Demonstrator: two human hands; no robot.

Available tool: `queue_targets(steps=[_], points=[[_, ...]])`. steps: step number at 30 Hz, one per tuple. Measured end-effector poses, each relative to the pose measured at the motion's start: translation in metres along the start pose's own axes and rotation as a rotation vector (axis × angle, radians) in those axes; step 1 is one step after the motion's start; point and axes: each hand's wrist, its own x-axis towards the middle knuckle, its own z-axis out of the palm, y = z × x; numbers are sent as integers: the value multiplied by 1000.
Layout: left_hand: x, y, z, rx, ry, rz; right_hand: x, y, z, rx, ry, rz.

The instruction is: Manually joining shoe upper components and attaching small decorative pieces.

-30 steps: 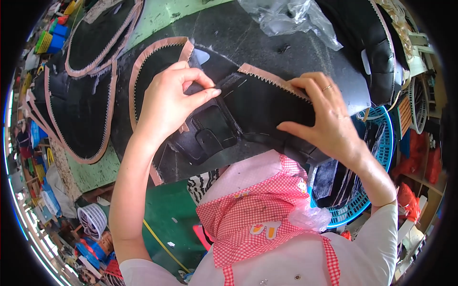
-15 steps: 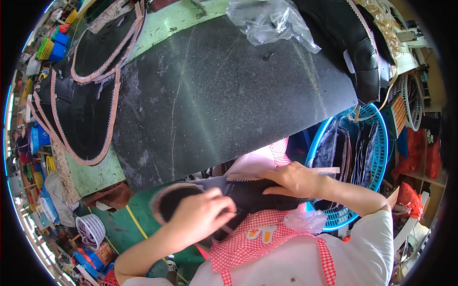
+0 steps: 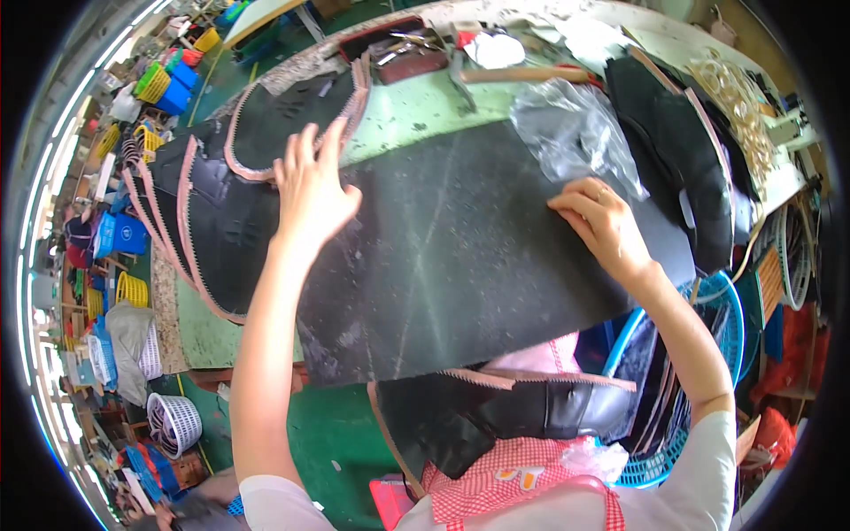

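The black mat (image 3: 478,239) is being pressed flat on the tabletop (image 3: 416,111), its long axis running left-right under both open grips, left hand (image 3: 310,190) at its left edge, right hand (image 3: 602,221) nearer the right end.

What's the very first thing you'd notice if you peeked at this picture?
A big black rubbery sheet fills the middle of the green workbench, with the left hand and the right hand both spread flat on it. To the left lie black pieces with pink zigzag edges, and a crinkly clear plastic bag sits above the right hand.
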Motion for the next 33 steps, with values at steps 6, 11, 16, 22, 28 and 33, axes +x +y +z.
queue_targets(steps=[6,11,16,22,28,33], points=[[67,-27,45,261,-332,-363,7,-1,9,49,57,141],[112,-7,80,459,-292,-447,6,-2,13,28,85,129],[125,-48,70,355,-181,-277,6,-3,16,95,110,192],[67,-59,-41,-380,225,248,-1,3,10,136,117,241],[0,-74,-36,-140,-233,475,1,3,11,133,105,188],[14,-46,-53,-412,-411,120,6,3,15,101,90,174]])
